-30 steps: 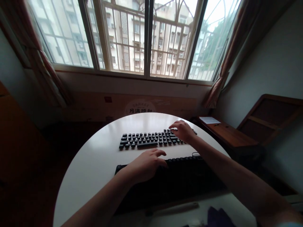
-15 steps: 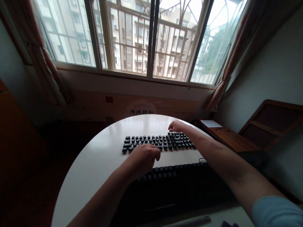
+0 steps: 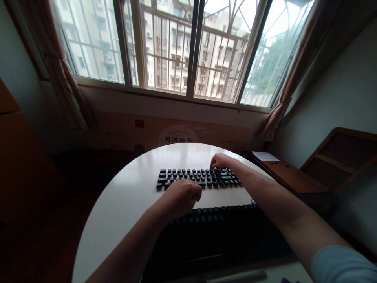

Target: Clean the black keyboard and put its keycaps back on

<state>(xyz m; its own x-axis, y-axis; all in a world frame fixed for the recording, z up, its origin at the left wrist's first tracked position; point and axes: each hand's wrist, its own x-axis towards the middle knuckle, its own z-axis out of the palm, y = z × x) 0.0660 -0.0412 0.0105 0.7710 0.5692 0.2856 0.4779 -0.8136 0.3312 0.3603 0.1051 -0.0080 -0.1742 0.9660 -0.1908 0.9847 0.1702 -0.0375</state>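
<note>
Loose black keycaps (image 3: 182, 175) lie in rows on the white round table (image 3: 103, 212). Closer to me is a black keyboard (image 3: 212, 239), dark over most of its body, with rows of keys showing along its far edge. My left hand (image 3: 185, 196) is curled above that far edge, fingers pointing down; whatever it may hold is hidden. At the far row of keycaps, right of the middle, my right hand (image 3: 221, 160) has its fingertips pinched together and lowered onto the row. A keycap between those fingers cannot be made out clearly.
A pale, bar-shaped object (image 3: 237, 276) lies at the near table edge, with something purple beside it. Right of the table stands a wooden chair or low table (image 3: 290, 177) with a paper (image 3: 265, 156) on it. Barred windows and curtains are ahead.
My right hand has come down to the far keycap row and its fingers have drawn together. My left hand stays almost in place, and the view has shifted slightly.
</note>
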